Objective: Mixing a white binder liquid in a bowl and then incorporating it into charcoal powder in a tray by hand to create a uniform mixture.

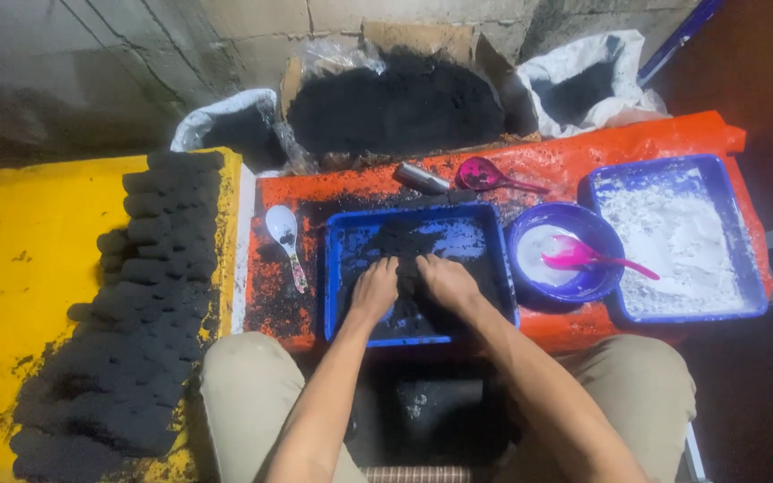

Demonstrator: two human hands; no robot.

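Black paste [409, 246] in blue tray [337, 234]

Orange sheet [530, 161] (trays [494, 234], bowl [583, 286], spoons [286, 234])

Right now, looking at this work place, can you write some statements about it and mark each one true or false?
1. Both hands, left hand and right hand, press into the black mixture in the middle blue tray. True.
2. The pink spoon lies in the round blue bowl. True.
3. The right blue tray holds black powder. False: it holds white powder.
4. The black pressed pieces lie in rows on the yellow surface. True.
5. The white spoon lies inside the middle tray. False: it lies on the orange sheet, left of that tray.
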